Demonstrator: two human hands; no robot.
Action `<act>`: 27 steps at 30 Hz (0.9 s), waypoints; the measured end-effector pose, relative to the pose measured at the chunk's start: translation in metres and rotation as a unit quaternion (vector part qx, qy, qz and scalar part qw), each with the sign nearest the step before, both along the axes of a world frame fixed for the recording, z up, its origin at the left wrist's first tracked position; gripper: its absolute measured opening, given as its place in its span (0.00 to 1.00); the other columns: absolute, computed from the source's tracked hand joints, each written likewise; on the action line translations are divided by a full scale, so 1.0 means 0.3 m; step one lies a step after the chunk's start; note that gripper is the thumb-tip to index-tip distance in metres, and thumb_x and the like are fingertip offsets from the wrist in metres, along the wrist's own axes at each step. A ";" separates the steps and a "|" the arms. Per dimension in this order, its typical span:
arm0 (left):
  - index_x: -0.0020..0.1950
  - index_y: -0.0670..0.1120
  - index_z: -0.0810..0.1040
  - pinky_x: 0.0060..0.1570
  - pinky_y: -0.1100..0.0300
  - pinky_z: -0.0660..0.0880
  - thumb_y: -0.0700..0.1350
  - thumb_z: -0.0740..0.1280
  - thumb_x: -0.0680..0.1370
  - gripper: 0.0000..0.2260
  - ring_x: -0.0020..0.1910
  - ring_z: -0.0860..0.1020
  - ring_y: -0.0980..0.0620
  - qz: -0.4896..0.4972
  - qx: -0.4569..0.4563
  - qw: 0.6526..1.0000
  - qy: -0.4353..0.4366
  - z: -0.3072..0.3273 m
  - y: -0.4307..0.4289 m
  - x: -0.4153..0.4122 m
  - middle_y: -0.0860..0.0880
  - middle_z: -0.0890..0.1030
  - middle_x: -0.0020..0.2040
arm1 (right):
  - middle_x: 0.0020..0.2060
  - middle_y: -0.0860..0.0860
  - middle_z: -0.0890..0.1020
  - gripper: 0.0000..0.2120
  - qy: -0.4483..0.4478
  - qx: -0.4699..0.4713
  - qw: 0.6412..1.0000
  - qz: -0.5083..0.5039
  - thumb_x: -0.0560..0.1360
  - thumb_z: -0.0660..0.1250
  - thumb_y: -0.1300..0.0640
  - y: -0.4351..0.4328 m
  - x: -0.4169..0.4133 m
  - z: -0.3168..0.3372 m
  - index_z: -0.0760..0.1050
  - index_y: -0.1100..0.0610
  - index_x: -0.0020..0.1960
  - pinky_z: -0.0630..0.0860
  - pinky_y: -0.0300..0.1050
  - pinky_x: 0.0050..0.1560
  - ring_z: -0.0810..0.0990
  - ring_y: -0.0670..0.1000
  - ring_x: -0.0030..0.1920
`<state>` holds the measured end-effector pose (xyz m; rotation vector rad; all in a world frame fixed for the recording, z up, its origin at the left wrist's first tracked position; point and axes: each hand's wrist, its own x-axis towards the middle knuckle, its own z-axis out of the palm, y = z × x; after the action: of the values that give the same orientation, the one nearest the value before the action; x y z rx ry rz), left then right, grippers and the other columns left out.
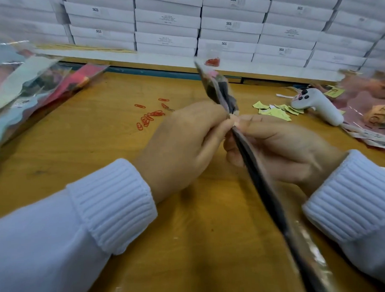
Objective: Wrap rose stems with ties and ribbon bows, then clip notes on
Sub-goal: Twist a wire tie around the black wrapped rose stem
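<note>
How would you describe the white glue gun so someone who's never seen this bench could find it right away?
Start at the wooden table and look to its far right side, in front of the wall of white boxes. There, beside a scatter of yellow notes, lies the glue gun. It is the only chunky white plastic tool there, pistol-shaped with small dark buttons near one end.
</note>
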<state>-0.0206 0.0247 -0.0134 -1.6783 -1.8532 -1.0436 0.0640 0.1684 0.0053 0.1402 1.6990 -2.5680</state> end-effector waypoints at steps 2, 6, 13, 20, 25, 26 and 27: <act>0.35 0.48 0.74 0.32 0.68 0.68 0.52 0.52 0.83 0.20 0.30 0.71 0.57 -0.047 -0.016 0.965 -0.257 0.000 0.005 0.015 0.53 0.73 0.30 | 0.33 0.53 0.78 0.05 0.013 0.064 0.998 -0.013 0.72 0.62 0.60 0.003 -0.002 -0.003 0.73 0.63 0.44 0.76 0.38 0.34 0.77 0.46 0.31; 0.32 0.44 0.71 0.22 0.66 0.63 0.56 0.51 0.81 0.24 0.22 0.65 0.56 -0.085 -0.083 0.746 -0.655 0.006 0.017 0.004 0.50 0.69 0.26 | 0.38 0.57 0.80 0.11 0.022 0.156 0.987 -0.018 0.70 0.65 0.58 0.008 -0.005 -0.012 0.74 0.64 0.49 0.69 0.46 0.45 0.77 0.53 0.40; 0.34 0.45 0.75 0.23 0.70 0.68 0.49 0.64 0.71 0.09 0.24 0.69 0.59 -0.226 -0.144 0.598 -0.755 0.024 -0.007 -0.019 0.51 0.72 0.30 | 0.34 0.52 0.81 0.09 0.036 0.180 0.983 -0.027 0.69 0.65 0.58 0.017 -0.004 -0.014 0.76 0.61 0.46 0.69 0.44 0.44 0.78 0.50 0.36; 0.37 0.44 0.79 0.28 0.70 0.73 0.42 0.68 0.71 0.04 0.28 0.73 0.59 -0.260 -0.147 0.641 -0.707 0.014 -0.013 -0.034 0.50 0.76 0.32 | 0.33 0.54 0.81 0.06 0.037 0.145 0.989 0.005 0.71 0.64 0.60 0.013 0.003 -0.004 0.75 0.62 0.44 0.79 0.39 0.38 0.81 0.49 0.35; 0.40 0.42 0.79 0.34 0.67 0.74 0.43 0.67 0.72 0.05 0.33 0.76 0.56 -0.243 -0.078 0.771 -0.584 0.004 -0.008 -0.027 0.44 0.78 0.38 | 0.34 0.54 0.78 0.05 0.012 0.089 0.996 -0.005 0.71 0.63 0.59 0.021 -0.001 0.000 0.74 0.61 0.44 0.72 0.39 0.41 0.76 0.49 0.36; 0.41 0.42 0.78 0.35 0.66 0.74 0.43 0.66 0.73 0.05 0.35 0.76 0.55 -0.241 -0.078 0.780 -0.572 0.004 -0.010 -0.027 0.41 0.78 0.41 | 0.35 0.55 0.76 0.05 0.009 0.086 0.996 -0.005 0.71 0.63 0.59 0.022 -0.001 -0.002 0.74 0.61 0.44 0.71 0.42 0.44 0.74 0.50 0.37; 0.42 0.41 0.78 0.36 0.66 0.75 0.42 0.65 0.73 0.05 0.36 0.77 0.54 -0.237 -0.081 0.786 -0.564 0.004 -0.012 -0.028 0.38 0.77 0.44 | 0.35 0.56 0.74 0.05 0.006 0.083 0.997 -0.002 0.71 0.63 0.59 0.022 0.000 -0.002 0.74 0.61 0.44 0.69 0.43 0.46 0.73 0.51 0.38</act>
<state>-0.0292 0.0210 -0.0120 -1.8036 -2.1892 -2.6029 0.0640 0.1749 0.0048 0.1357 1.9167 -2.4336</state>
